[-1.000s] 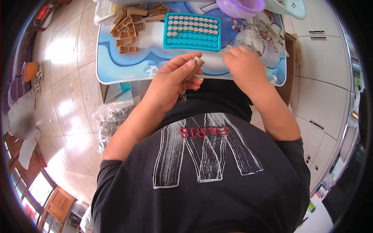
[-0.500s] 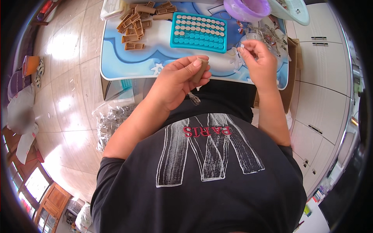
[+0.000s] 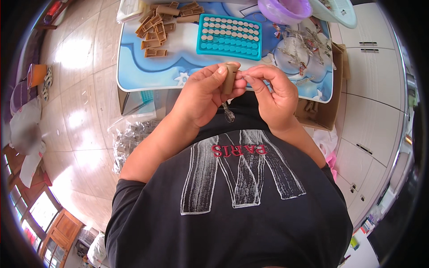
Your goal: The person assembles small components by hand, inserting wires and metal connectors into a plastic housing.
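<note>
My left hand point(image 3: 201, 89) is closed around a small brown casing point(image 3: 230, 80), held upright in front of the table edge. The casing has a dark slot near its top. A looped bundle of thin wire point(image 3: 229, 115) hangs below my left hand. Against the casing's right side, my right hand point(image 3: 278, 94) pinches with thumb and forefinger; what lies between those fingertips is too small to make out. Just beyond the hands, a teal tray point(image 3: 229, 56) holds rows of round pieces, pale ones in the far rows and teal ones in the near rows.
Several brown casings point(image 3: 156, 31) are heaped at the table's far left. Tangled clear wires point(image 3: 299, 49) lie at the right, below a purple basin point(image 3: 286, 12) and a pale green one point(image 3: 337, 13). An open cardboard box point(image 3: 321, 117) stands beneath the table's right side.
My right hand has come left and nearer, from over the tangled wires to the casing. My left hand still holds the casing, now turned more upright.
</note>
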`<state>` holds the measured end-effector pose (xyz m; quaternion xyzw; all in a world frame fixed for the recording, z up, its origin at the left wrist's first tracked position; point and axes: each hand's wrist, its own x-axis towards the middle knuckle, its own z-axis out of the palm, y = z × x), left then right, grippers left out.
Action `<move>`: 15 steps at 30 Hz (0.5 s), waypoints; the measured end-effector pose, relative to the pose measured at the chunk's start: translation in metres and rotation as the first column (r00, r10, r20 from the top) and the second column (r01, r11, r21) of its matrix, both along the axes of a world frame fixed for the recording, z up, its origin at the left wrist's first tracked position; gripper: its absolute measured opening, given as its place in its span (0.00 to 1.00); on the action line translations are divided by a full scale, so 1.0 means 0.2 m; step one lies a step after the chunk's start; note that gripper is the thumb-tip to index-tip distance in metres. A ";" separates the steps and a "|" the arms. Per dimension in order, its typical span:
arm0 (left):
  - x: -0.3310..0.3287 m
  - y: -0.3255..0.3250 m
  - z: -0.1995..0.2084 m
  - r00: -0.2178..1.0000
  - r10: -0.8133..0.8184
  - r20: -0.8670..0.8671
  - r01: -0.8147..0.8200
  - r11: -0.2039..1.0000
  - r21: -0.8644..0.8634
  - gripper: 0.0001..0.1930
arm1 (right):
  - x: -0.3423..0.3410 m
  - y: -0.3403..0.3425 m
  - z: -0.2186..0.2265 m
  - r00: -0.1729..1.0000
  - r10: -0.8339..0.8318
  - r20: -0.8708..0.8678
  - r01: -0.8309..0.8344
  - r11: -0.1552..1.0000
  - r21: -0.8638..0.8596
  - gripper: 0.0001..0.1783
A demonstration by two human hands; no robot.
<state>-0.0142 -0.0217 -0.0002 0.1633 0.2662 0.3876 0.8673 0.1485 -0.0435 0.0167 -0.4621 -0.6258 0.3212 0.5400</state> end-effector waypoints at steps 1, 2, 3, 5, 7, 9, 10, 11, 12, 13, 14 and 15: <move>0.00 0.00 0.00 1.000 0.019 0.020 -0.019 1.000 -0.018 0.17 | 0.01 0.01 0.00 1.000 0.002 0.000 -0.002 1.000 0.000 0.05; 0.00 0.00 0.00 1.000 0.020 0.021 -0.020 1.000 -0.017 0.17 | 0.02 0.02 0.01 0.994 -0.005 0.106 -0.005 0.996 0.094 0.05; 0.00 0.00 0.00 0.999 0.005 0.032 -0.005 1.000 0.003 0.17 | 0.02 0.03 0.01 0.978 -0.022 0.208 -0.017 0.982 0.187 0.06; 0.01 -0.01 0.03 1.000 -0.001 0.013 0.001 1.000 0.019 0.18 | 0.02 0.04 0.00 0.978 -0.031 0.204 -0.009 0.981 0.191 0.06; 0.01 -0.01 0.02 1.000 -0.012 0.017 0.011 1.000 0.018 0.17 | 0.01 0.04 -0.01 0.980 -0.041 0.194 0.000 0.978 0.208 0.06; 0.01 -0.01 0.01 0.999 -0.033 0.031 0.031 0.999 0.039 0.17 | 0.02 0.04 -0.01 0.975 -0.044 0.216 -0.003 0.977 0.212 0.06; 0.01 -0.01 0.02 0.999 -0.033 0.031 0.032 0.999 0.039 0.17 | 0.02 0.04 -0.01 0.970 -0.047 0.239 -0.006 0.976 0.216 0.06; 0.01 0.00 0.03 0.999 -0.032 0.017 0.032 0.999 0.006 0.17 | 0.02 0.04 0.00 0.970 -0.047 0.239 -0.006 0.976 0.216 0.06; 0.01 -0.01 0.04 1.000 -0.031 0.001 0.031 0.999 -0.027 0.17 | 0.01 0.04 0.00 0.974 -0.044 0.224 -0.005 0.977 0.213 0.06; 0.00 -0.01 0.03 0.999 -0.041 0.005 0.041 0.999 -0.028 0.17 | 0.01 0.04 -0.01 0.977 -0.041 0.208 -0.004 0.978 0.210 0.06; 0.01 -0.01 0.02 1.000 -0.024 0.003 0.024 1.000 0.003 0.17 | 0.01 0.04 0.00 0.977 -0.040 0.208 -0.004 0.978 0.210 0.06; 0.01 -0.01 0.02 1.000 -0.021 -0.009 0.021 1.000 0.008 0.17 | 0.01 0.04 0.00 0.974 -0.010 0.225 -0.033 0.982 0.188 0.06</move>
